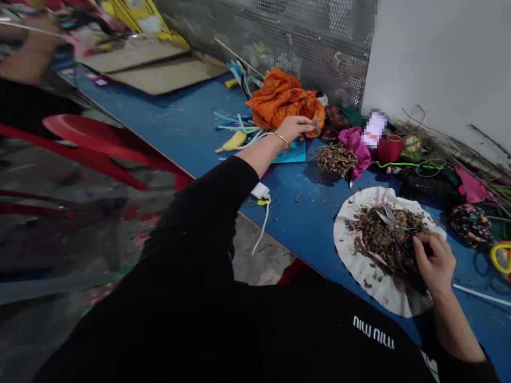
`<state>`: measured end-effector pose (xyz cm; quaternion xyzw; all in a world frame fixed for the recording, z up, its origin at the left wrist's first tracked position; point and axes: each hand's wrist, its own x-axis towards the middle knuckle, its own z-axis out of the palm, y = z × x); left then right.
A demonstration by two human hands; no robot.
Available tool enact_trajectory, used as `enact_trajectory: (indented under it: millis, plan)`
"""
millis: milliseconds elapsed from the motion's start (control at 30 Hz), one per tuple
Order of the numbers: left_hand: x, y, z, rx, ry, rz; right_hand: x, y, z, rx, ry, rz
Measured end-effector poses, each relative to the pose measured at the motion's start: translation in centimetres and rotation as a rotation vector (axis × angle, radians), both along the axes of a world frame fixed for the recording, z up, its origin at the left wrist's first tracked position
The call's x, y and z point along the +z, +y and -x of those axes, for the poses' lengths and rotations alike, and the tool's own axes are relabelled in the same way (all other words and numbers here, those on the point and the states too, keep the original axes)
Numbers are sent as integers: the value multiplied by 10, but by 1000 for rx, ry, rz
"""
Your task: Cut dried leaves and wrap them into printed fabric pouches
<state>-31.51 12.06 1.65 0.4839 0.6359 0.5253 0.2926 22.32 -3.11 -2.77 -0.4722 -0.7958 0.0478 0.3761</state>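
My left hand (294, 129) reaches across the table, with a gold bangle on its wrist. Its fingers are pinched around a small brownish-grey dried clump (317, 125), close in front of a crumpled orange cloth (282, 98). Below lies a matted bundle of dry plant matter (336, 159) by a magenta cloth (357, 149). My right hand (437, 261) is closed on dark-handled scissors (393, 222), blades parted. They are over a pile of brown dried bits (371, 234) on a round white cloth (346, 250). Its fingers partly hide the handles.
A blue table (191, 122) runs along a perforated metal panel (271, 32). Cardboard (159, 69), a yellow banana-shaped item (232, 142), a phone (374, 129), a red ball (390, 149), dry stems (451, 143) and yellow-handled scissors (501, 259) lie around. A red chair (99, 141) stands left; another person's arm (30, 58) shows beyond.
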Motion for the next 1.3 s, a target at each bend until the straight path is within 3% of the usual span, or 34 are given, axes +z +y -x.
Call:
enact_trajectory:
  millis: [200,467,567,700,800,900,1000,1100,1300]
  plan:
    - [17,-21,-10,71,-18,-27,0,1,4,22,-52,-90]
    - [35,-39,-26,46,417,-254,1,4,7,19,-39,-50]
    - [47,-50,-49,13,410,-240,1,4,8,19,-33,-54]
    - [58,-70,-113,-238,220,-147,2,3,10,0,-23,-80]
    - [52,-92,-181,-442,156,-83,5,1,11,2,46,-83]
    - [35,-117,-249,-658,274,-47,11,-2,12,4,129,-95]
    - [18,-137,-299,-666,476,-125,15,-5,12,72,119,-67]
    - [7,-147,-322,-636,443,-124,18,-6,13,99,143,-46]
    - [-10,-152,-327,-627,87,-58,19,-6,15,116,180,74]
